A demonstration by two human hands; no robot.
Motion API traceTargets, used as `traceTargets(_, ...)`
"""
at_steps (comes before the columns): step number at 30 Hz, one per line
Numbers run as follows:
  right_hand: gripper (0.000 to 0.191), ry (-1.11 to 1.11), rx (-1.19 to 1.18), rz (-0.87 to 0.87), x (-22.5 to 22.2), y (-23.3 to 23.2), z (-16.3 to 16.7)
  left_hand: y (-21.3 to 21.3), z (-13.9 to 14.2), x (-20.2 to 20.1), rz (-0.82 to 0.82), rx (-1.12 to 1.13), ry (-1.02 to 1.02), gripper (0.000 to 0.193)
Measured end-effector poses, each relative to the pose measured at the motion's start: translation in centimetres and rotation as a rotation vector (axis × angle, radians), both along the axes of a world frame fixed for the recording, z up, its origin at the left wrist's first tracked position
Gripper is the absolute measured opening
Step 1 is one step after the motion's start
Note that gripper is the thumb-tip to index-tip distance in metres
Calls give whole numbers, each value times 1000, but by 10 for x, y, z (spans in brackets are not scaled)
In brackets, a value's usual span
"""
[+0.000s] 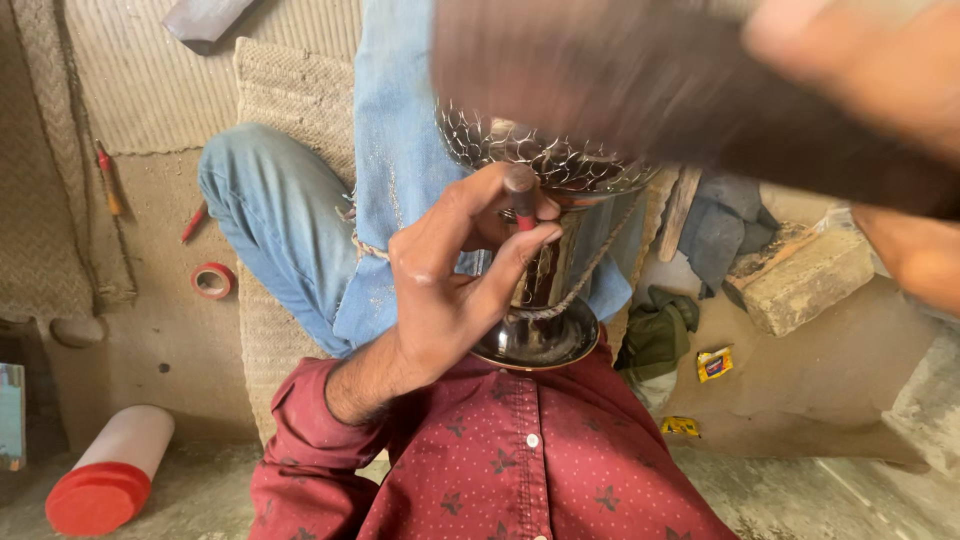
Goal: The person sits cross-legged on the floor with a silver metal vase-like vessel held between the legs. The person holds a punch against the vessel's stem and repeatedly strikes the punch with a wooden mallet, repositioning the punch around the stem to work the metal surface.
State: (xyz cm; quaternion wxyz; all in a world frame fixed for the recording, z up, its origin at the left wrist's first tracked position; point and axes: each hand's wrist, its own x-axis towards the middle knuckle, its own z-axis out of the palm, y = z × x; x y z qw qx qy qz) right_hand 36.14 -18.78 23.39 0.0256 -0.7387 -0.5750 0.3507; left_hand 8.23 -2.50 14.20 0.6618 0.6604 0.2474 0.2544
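The floor (150, 330) is bare, dusty earth or cement in a sandy tone. Woven mats (290, 100) cover parts of it, one lying over another. A roll of red tape (212, 281), a white bottle with a red cap (110, 470) and a worn brick (805, 280) lie about. Soft daylight falls evenly.

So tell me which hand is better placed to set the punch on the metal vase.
Left. The left hand already pinches the punch upright against the metal vase. The right hand is raised high and blurred, gripping a dark hammer-like tool.
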Motion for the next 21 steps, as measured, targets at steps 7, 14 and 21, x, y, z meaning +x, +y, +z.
traceTargets(7, 11, -27, 29, -154, 6, -41, 2, 24, 5, 5, -184, 4, -180, 40)
traceTargets(14, 6, -209, 114, -312, -30, -113, 0, 47, 3, 27, -513, 251, -238, 51)
traceTargets(21, 9, -194, 320, -967, -86, -144, 7, 48, 5, 31, -591, 274, -223, 62)
